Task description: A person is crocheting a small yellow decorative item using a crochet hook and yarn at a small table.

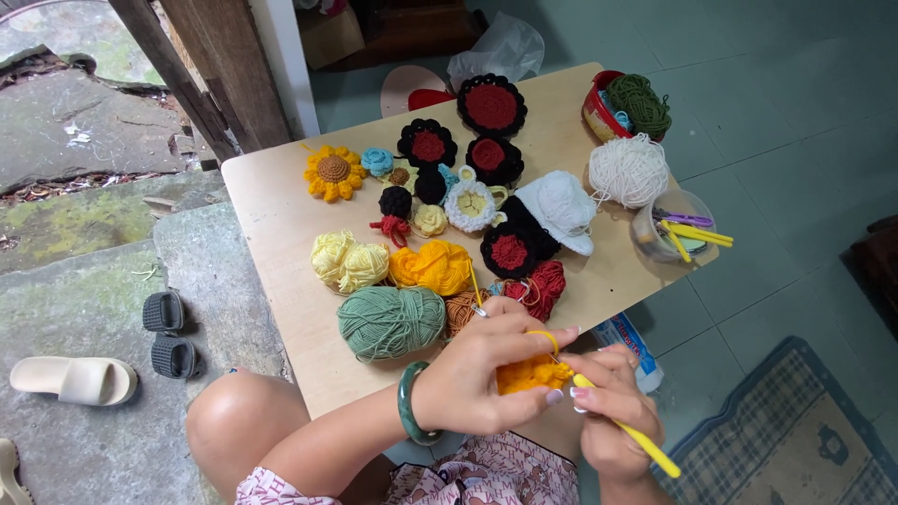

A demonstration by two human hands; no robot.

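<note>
My left hand (482,369), with a green bangle on the wrist, pinches a small orange crochet piece (531,373) at the near edge of the wooden table (281,224). A loop of orange yarn runs over its forefinger. My right hand (613,407) grips a yellow crochet hook (636,438) whose tip is at the piece. Just beyond the hands lie a green yarn ball (391,321), an orange yarn ball (432,266) and a pale yellow one (349,262).
Crocheted flowers cover the table: a yellow sunflower (333,172), several black-and-red ones (491,106). A white yarn ball (629,170), a clear cup of hooks (672,227) and a basket of green yarn (629,103) stand at the right. Sandals (168,332) lie on the stone floor.
</note>
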